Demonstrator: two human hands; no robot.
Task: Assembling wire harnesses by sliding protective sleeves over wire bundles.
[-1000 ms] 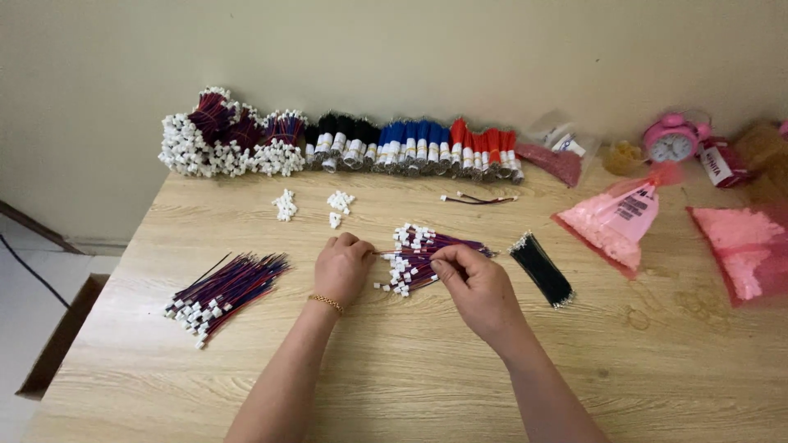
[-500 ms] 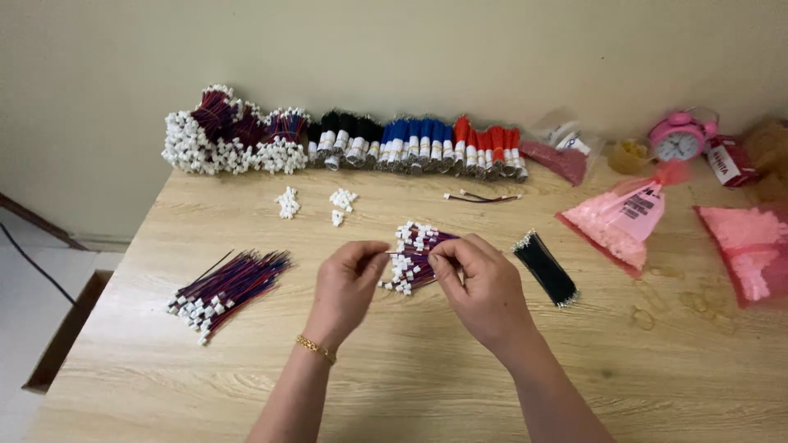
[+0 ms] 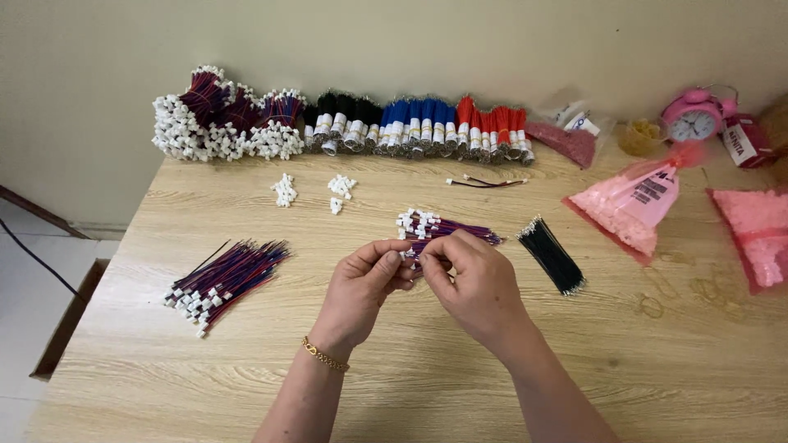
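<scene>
Wooden table (image 3: 410, 385), both hands' grip (image 3: 365, 283) (image 3: 472, 283) pinched on wire bundle (image 3: 447, 228), black wires (image 3: 552, 254) beside, pink bags (image 3: 628, 205) right.

My hands meeting mid-table (image 3: 246, 369), wire pile (image 3: 447, 227) just behind my fingers (image 3: 394, 261), second wire bundle (image 3: 226, 275) left, short wire bundle (image 3: 552, 254) right, bundled rows (image 3: 336, 127) along the wall.

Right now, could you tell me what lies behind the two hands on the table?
Behind the left hand and right hand lies a bundle of red-blue wires with white connectors. Its near end is covered by the fingers.

Red-and-blue wire bundle (image 3: 447, 228) — white plugs; pink clock (image 3: 692, 121); black wires (image 3: 552, 255)
</scene>
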